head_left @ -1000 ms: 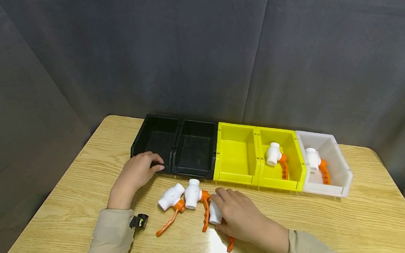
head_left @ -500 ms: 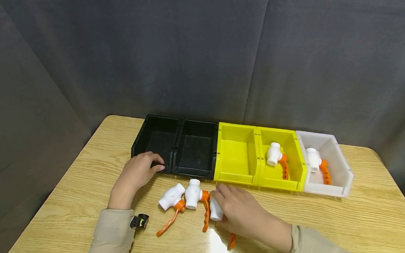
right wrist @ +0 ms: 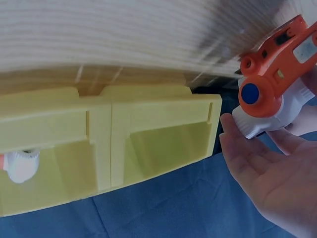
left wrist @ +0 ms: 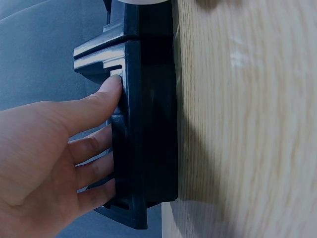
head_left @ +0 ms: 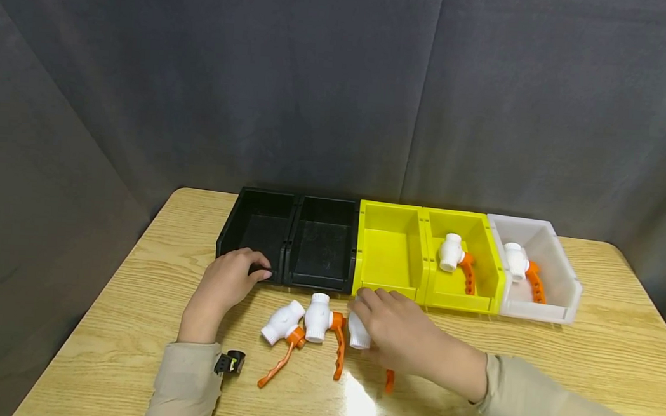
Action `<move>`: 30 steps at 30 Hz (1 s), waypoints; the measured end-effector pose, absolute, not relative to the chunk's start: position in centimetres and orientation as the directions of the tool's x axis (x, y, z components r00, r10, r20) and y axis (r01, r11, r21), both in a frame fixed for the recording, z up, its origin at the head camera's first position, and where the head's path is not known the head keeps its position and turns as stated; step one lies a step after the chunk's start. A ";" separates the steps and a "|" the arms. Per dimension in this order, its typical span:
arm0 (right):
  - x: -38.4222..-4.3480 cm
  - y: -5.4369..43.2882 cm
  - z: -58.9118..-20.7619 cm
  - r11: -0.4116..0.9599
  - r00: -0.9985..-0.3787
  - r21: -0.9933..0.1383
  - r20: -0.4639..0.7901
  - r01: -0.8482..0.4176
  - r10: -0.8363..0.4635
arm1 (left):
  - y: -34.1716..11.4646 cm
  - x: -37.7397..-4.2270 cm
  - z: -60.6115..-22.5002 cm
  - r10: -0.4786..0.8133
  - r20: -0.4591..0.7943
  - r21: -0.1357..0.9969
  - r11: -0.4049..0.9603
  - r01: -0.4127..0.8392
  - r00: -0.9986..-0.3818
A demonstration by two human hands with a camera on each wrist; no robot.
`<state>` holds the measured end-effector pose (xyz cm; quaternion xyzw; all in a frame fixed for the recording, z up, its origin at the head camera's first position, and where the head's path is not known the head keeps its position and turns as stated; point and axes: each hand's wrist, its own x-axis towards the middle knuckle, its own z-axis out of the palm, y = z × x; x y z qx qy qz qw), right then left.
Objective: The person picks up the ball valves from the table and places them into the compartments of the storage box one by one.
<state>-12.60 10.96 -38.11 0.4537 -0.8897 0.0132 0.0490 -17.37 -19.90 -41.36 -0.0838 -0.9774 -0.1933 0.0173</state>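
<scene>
My right hand (head_left: 400,330) grips a white ball valve (head_left: 358,332) with an orange lever, just in front of the yellow bins. In the right wrist view the fingers lie under the valve's white body (right wrist: 277,116), with its orange lever (right wrist: 292,64) pointing away from the palm. My left hand (head_left: 227,284) rests at the front rim of the leftmost black bin (head_left: 257,225); the left wrist view shows the thumb (left wrist: 111,87) on that rim and the other fingertips behind it. Two more ball valves, one tilted (head_left: 283,322) and one upright (head_left: 318,318), lie between the hands.
Right of the leftmost bin stand another black bin (head_left: 321,282), two yellow bins (head_left: 387,293) and a white bin (head_left: 538,311). One valve (head_left: 451,253) lies in the right yellow bin, another (head_left: 516,262) in the white bin. A grey curtain (head_left: 340,94) hangs behind the wooden table (head_left: 101,346).
My right hand has moved a little away from me and to the right, towards the yellow bins, carrying the ball valve with it. The left hand stays at the black bin's rim.
</scene>
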 end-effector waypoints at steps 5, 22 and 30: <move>-13.0 11.0 -37.3 0.588 -0.587 0.019 0.059 -0.808 -0.808 | -19.9 -17.4 -41.4 0.158 0.067 0.373 0.912 0.172 -0.985; -15.7 11.6 -35.0 0.611 -0.609 -0.021 -0.055 -0.791 -0.791 | -19.9 -17.5 -41.4 0.153 0.054 0.373 0.913 0.162 -0.987; -17.4 11.9 -34.5 0.660 -0.652 -0.038 -0.124 -0.750 -0.748 | -19.9 -17.5 -41.4 0.152 0.057 0.373 0.914 0.162 -0.987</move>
